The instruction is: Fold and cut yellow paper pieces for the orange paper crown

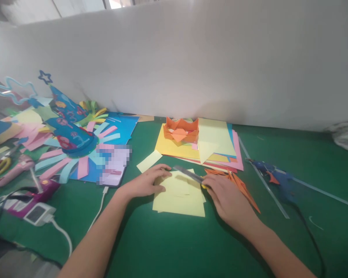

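Note:
My left hand (146,180) lies at the left edge of a small stack of pale yellow paper sheets (179,200), thumb and fingers apart, fingertips on the paper. Gripped in my right hand (227,197) is a cutter knife (188,173) with a long grey blade and a bit of yellow showing at my fingers; its handle is mostly hidden. The blade points left across the far part of the stack. Beyond my left hand is a loose pale yellow strip (149,161). Folded orange paper pieces (242,189) lie beside and behind my right hand.
An orange paper crown (181,131) sits on coloured sheets (220,139) by the wall. Leftward are a phone (114,166), fringed party hats (72,135), a pink glue gun (13,172) and a power strip (26,202). A blue glue gun (275,177) lies right on the green table (174,251).

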Action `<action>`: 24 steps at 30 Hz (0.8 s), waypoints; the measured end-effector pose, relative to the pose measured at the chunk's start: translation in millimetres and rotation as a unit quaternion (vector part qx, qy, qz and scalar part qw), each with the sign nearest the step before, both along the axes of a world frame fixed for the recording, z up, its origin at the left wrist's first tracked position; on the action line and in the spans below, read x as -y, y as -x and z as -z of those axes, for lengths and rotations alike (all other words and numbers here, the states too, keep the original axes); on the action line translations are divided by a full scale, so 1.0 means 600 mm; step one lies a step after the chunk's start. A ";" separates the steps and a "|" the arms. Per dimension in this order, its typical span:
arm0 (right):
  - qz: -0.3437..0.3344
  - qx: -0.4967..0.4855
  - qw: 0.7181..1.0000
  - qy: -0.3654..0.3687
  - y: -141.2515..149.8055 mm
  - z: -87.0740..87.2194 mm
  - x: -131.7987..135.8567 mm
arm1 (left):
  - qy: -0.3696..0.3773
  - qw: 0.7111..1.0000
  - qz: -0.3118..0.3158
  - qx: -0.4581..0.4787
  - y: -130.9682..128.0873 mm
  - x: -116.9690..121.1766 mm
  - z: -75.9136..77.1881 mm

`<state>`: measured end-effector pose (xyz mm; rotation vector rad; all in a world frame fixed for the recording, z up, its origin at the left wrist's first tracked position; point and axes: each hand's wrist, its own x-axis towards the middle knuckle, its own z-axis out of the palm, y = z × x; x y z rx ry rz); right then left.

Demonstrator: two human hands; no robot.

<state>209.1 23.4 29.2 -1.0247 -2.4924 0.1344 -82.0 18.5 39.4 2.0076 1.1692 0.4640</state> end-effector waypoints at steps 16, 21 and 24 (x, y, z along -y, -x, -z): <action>-0.043 0.001 0.998 0.050 0.055 0.001 0.044 | -0.099 0.995 0.009 -0.024 -0.028 0.003 0.013; -0.084 0.031 0.994 0.067 0.054 0.009 0.045 | -0.100 0.994 -0.012 -0.042 -0.042 0.007 0.014; -0.095 0.046 0.992 0.070 0.055 0.010 0.044 | -0.108 0.992 -0.037 -0.061 -0.050 0.008 0.018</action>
